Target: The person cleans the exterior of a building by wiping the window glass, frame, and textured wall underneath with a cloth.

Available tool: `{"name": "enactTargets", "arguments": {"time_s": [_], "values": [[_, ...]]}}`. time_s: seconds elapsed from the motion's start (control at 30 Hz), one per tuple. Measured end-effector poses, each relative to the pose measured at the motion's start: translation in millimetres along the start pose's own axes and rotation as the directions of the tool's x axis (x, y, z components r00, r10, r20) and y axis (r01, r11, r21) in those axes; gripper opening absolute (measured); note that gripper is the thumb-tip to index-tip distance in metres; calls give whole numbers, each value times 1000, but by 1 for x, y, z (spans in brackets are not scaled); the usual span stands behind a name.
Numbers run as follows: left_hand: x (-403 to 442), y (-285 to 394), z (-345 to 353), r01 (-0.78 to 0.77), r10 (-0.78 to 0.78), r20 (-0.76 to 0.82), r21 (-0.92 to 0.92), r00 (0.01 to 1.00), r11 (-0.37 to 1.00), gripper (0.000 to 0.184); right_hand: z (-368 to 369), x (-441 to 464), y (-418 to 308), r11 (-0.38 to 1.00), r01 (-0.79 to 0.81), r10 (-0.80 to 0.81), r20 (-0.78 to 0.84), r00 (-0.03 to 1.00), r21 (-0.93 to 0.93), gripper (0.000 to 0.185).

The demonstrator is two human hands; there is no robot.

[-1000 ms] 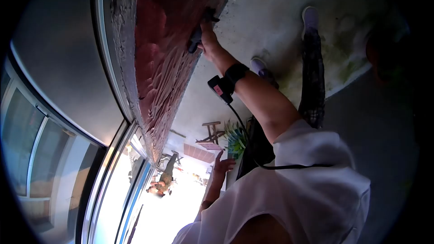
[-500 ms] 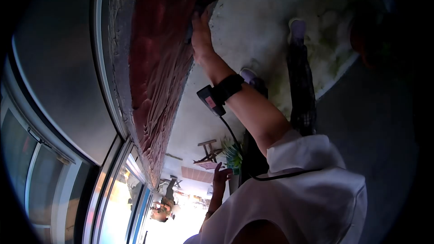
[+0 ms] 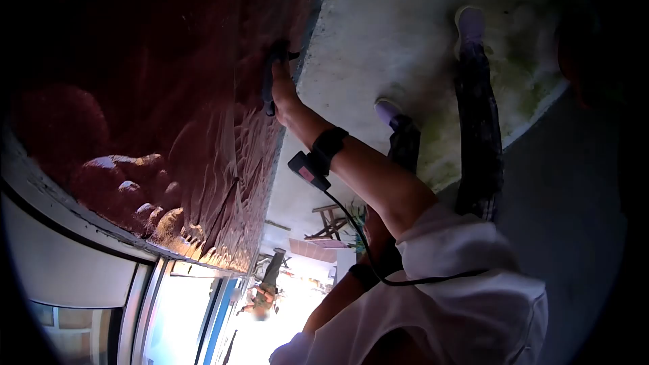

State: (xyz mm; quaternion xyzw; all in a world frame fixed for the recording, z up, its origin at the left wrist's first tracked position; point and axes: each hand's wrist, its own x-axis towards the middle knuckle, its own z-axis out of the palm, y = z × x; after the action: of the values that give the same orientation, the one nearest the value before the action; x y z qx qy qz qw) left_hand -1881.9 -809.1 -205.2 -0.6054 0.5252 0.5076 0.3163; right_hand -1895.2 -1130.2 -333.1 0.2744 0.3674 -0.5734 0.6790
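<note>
My right hand (image 3: 282,88), at the upper middle of the head view, is closed round a dark trowel-like tool (image 3: 269,91). The tool lies against the dark red, ridged surface (image 3: 223,94), close to its edge beside the pale floor. On that arm is a black strap with a small box and a cable. Lower down, my left hand (image 3: 377,231) shows dimly, partly behind my right forearm; its fingers cannot be made out. A black band circles its wrist.
Both my shoes stand on the pale, stained concrete floor (image 3: 351,40). A folding wooden stool (image 3: 329,222) and a plant stand further off. A person (image 3: 265,290) appears upside down in the bright background. Framed windows (image 3: 74,328) border the red surface at the lower left.
The view has turned, and more of the red surface shows. My right hand keeps the tool and appears lower and further left. My left hand has moved up and right, behind my right forearm.
</note>
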Motion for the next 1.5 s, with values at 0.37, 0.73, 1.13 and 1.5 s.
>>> {"name": "enactTargets", "arguments": {"time_s": [0.37, 0.73, 1.13, 1.5], "values": [[39, 13, -3, -3, 43, -286, 141, 957, 990, 72, -13, 106, -159, 717, 439, -532, -18, 847, -541, 57], [44, 59, -38, 184, -207, -175, -141, 962, 973, 63, -56, 95, 9, 986, 66, -87, -127, 988, -155, 69], [52, 85, -18, 150, -118, -157, 212, 981, 966, 62, 0, 150, -210, 997, -17, -6, -313, 950, -69, 40], [49, 146, -33, 264, -229, -169, 226, 959, 938, 76, 40, 102, -287, 960, 43, -95, -176, 980, -277, 55]]}}
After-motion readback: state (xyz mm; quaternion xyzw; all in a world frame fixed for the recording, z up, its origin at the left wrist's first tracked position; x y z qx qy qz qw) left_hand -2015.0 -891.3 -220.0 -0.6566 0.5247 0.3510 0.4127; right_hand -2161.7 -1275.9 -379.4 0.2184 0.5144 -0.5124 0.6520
